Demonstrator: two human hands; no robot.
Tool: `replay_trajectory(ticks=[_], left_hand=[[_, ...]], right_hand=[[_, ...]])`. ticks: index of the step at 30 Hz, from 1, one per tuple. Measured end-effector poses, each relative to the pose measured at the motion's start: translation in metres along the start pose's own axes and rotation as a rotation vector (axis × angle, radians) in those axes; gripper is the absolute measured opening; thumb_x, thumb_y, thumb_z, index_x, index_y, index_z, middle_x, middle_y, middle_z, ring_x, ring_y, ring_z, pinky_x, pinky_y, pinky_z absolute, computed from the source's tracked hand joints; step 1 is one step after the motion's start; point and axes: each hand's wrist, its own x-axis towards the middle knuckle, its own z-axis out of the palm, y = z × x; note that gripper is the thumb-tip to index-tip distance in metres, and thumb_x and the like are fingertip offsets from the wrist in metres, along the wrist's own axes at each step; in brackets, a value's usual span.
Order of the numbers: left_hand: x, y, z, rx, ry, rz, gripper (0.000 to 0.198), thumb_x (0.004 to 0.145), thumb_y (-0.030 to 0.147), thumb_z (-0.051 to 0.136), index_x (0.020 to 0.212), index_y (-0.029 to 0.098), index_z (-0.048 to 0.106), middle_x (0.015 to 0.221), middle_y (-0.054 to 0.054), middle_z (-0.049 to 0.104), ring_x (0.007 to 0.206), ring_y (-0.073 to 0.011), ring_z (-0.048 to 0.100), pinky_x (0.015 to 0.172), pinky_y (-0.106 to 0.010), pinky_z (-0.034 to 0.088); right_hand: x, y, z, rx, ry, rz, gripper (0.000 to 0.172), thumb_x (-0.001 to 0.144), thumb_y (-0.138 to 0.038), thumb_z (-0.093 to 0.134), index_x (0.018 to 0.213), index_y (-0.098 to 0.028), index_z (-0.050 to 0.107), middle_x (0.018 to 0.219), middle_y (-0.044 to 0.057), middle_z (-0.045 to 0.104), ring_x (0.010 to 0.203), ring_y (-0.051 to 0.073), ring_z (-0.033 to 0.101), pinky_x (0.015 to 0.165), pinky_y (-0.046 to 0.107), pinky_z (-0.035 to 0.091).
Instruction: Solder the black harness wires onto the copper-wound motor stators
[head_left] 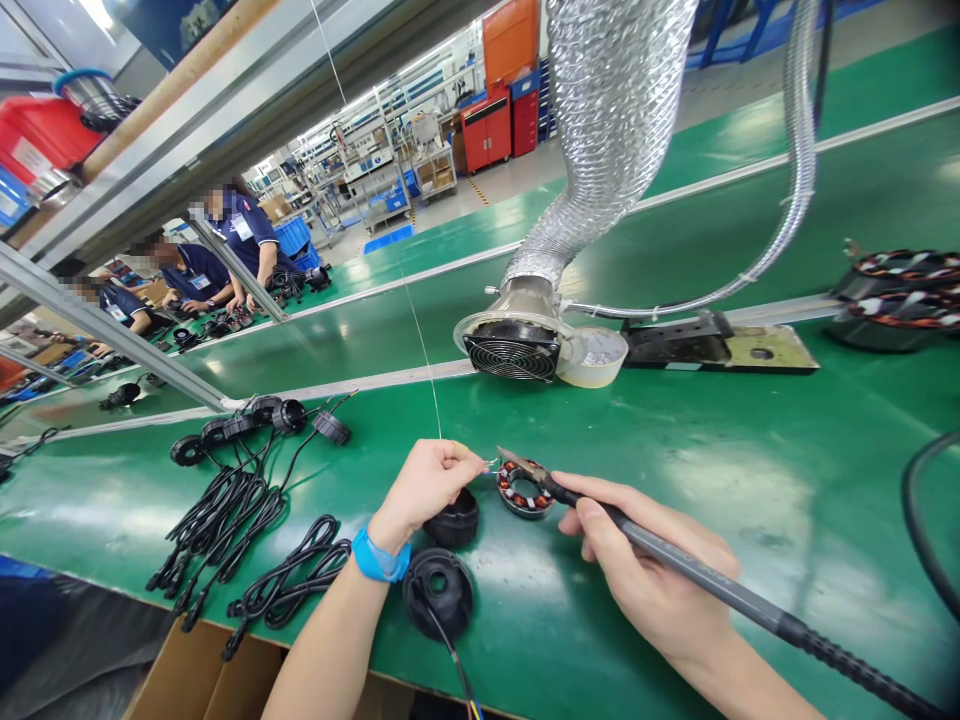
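My left hand (pixel 431 485), with a blue band at the wrist, pinches a thin solder wire (pixel 426 365) that hangs down from above. Fine coloured lead ends (pixel 491 466) show at its fingertips; whether the fingers grip them too, I cannot tell. In my right hand (pixel 637 550) is a soldering iron (pixel 660 548), its tip close to those leads and over the rim of a copper-wound stator ring (pixel 517 500) lying on the bench. Partly under my left hand sits a black round housing (pixel 454 522). Nearer me lies a black cap with a cable (pixel 439 592).
Black cables with round ends (pixel 232 500) lie at left. Behind my hands stand a fume extractor fan (pixel 514 345), a round tub (pixel 596 358) and a metal fixture (pixel 720 345). Stacked stators (pixel 900 300) are at right. Co-workers (pixel 247 235) work at far left.
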Motion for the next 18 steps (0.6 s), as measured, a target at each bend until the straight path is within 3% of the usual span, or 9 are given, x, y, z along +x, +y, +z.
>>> replay_trajectory(ticks=[12, 18], left_hand=[[0.001, -0.0004, -0.0007, 0.016, -0.01, 0.003, 0.026, 0.078, 0.036, 0.061, 0.073, 0.011, 0.065, 0.045, 0.006, 0.041, 0.043, -0.006, 0.03, 0.046, -0.023, 0.017], [0.0011, -0.0012, -0.0004, 0.005, -0.007, -0.006, 0.024, 0.077, 0.036, 0.062, 0.073, 0.012, 0.064, 0.046, 0.006, 0.042, 0.042, -0.0061, 0.031, 0.045, -0.023, 0.018]], right_hand=[[0.002, 0.0006, 0.0007, 0.004, 0.013, -0.025, 0.018, 0.095, -0.023, 0.056, 0.102, -0.022, 0.072, 0.067, -0.003, 0.071, 0.054, 0.013, 0.067, 0.058, 0.024, 0.057], [0.0072, 0.0, 0.0061, 0.0, 0.01, -0.071, 0.018, 0.095, -0.023, 0.057, 0.104, -0.022, 0.072, 0.076, 0.0, 0.075, 0.061, 0.014, 0.071, 0.063, 0.023, 0.059]])
